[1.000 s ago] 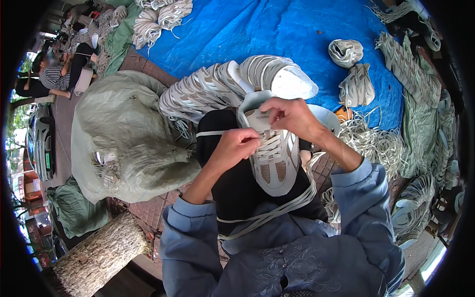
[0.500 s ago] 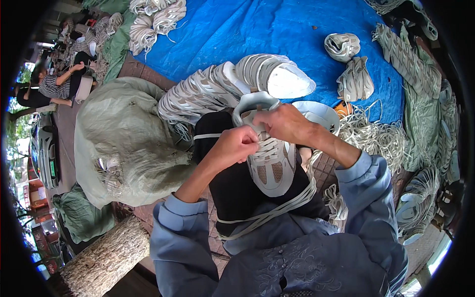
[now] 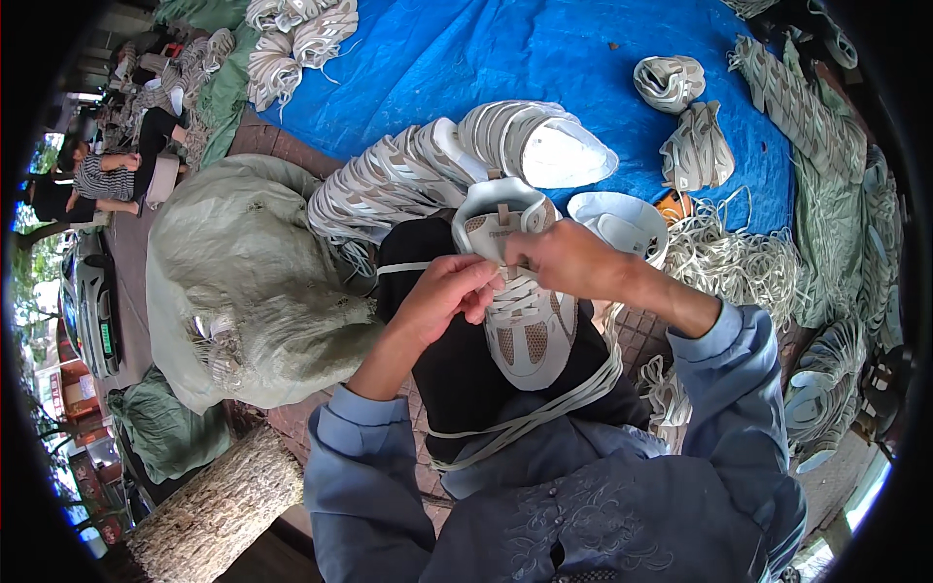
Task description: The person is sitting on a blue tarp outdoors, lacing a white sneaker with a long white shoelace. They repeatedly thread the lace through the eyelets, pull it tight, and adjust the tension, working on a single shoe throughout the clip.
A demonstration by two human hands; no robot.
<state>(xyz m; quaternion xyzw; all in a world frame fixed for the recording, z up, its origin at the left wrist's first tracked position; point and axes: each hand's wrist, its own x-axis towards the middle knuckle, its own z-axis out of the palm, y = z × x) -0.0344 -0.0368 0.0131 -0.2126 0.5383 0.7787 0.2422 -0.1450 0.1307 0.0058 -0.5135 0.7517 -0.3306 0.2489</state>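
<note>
A white and beige sneaker upper (image 3: 530, 350) lies across my lap, toe toward me, with a white shoelace (image 3: 520, 309) crossing its lower eyelets. My left hand (image 3: 445, 296) pinches at the left eyelet edge, its fingers closed on the lace. At the top of the lacing my right hand (image 3: 573, 260) is also closed, thumb and index finger together by the tongue (image 3: 494, 233). The bit of lace between the right fingertips is mostly hidden. Spare white laces (image 3: 544, 420) loop around the black cloth (image 3: 442, 364) over my legs.
Nested shoe uppers (image 3: 408, 170) form a long row ahead, on and beside a blue tarp (image 3: 428, 58). A woven sack (image 3: 253, 291) stands at my left. Tangled laces (image 3: 734, 267) lie to the right. A log (image 3: 219, 505) is at lower left; another person (image 3: 112, 175) sits far left.
My right hand has come slightly down and right, uncovering more of the tongue. My left hand stays near the left eyelets. The far person has lowered an arm.
</note>
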